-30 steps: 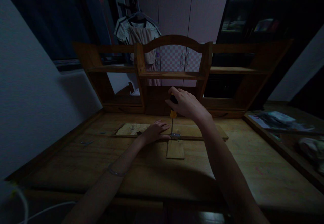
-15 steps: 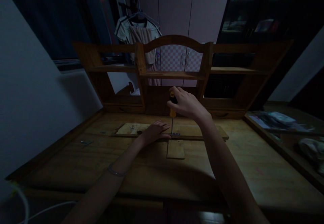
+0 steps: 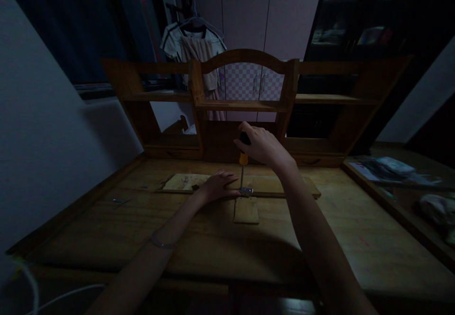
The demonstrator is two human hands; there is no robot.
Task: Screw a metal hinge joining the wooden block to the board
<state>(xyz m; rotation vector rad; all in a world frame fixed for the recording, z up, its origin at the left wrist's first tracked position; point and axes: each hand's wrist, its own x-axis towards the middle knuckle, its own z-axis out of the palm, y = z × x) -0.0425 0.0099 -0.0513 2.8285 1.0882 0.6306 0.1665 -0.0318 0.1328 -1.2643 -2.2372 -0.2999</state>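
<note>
My right hand [image 3: 261,145] is closed round the black and yellow handle of a screwdriver [image 3: 242,163], held upright. Its tip rests on a small metal bracket [image 3: 246,191] at the edge of a long wooden board [image 3: 277,184]. My left hand [image 3: 216,186] lies flat on that board just left of the bracket, fingers stretched out. A small wooden piece [image 3: 246,209] lies directly in front of the bracket on the wooden desk [image 3: 199,239].
A wooden shelf unit [image 3: 245,101] stands along the back of the desk. Small metal parts [image 3: 119,201] lie at the left. Papers and other items [image 3: 391,168] sit on the surface at the right. A white cable [image 3: 31,286] runs at the lower left. Clothes [image 3: 194,44] hang behind.
My right hand has shifted slightly on the screwdriver handle, as in turning it. My left hand and the board have stayed in place.
</note>
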